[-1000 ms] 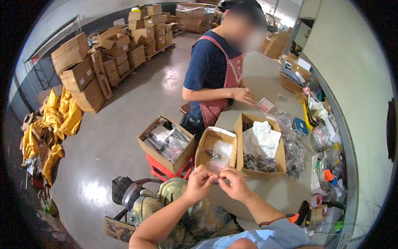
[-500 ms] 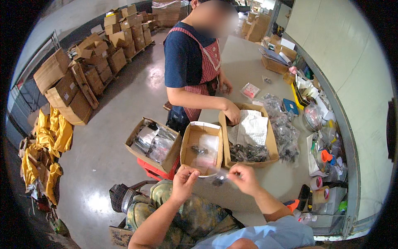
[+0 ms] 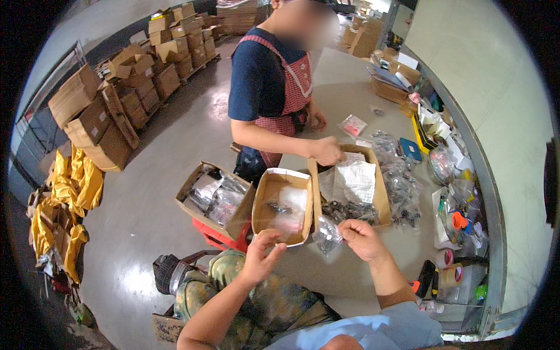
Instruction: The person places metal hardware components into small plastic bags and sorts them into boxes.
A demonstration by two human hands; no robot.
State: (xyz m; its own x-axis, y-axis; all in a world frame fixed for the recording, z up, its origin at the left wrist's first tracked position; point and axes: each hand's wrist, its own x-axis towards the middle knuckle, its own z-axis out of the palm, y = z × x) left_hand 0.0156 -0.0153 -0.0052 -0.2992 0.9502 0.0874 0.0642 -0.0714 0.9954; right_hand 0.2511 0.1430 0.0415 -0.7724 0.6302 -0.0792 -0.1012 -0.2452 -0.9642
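Observation:
My right hand (image 3: 363, 240) pinches a small clear plastic bag (image 3: 327, 235) by its edge; shiny and dark bits show inside. The bag hangs just right of the near end of a shallow cardboard box (image 3: 256, 217), which holds clear bags (image 3: 291, 199). My left hand (image 3: 262, 256) is at that box's near left corner, thumb and fingers apart with nothing between them. To the right, a larger cardboard box (image 3: 382, 192) contains many small dark parts (image 3: 350, 211) and a crumpled white sheet (image 3: 357, 179).
Across the boxes stands a person in a red checked apron (image 3: 296, 84), one hand (image 3: 328, 151) over the larger box. A box of bagged parts (image 3: 214, 195) rests on a red stool (image 3: 217, 234). Bagged parts (image 3: 402, 201) lie right; tape rolls (image 3: 450, 275) sit along the wall.
The bag has moved from between my two hands to my right hand alone. My right hand shifted right and my left let go. The other person's hand rose from the larger box.

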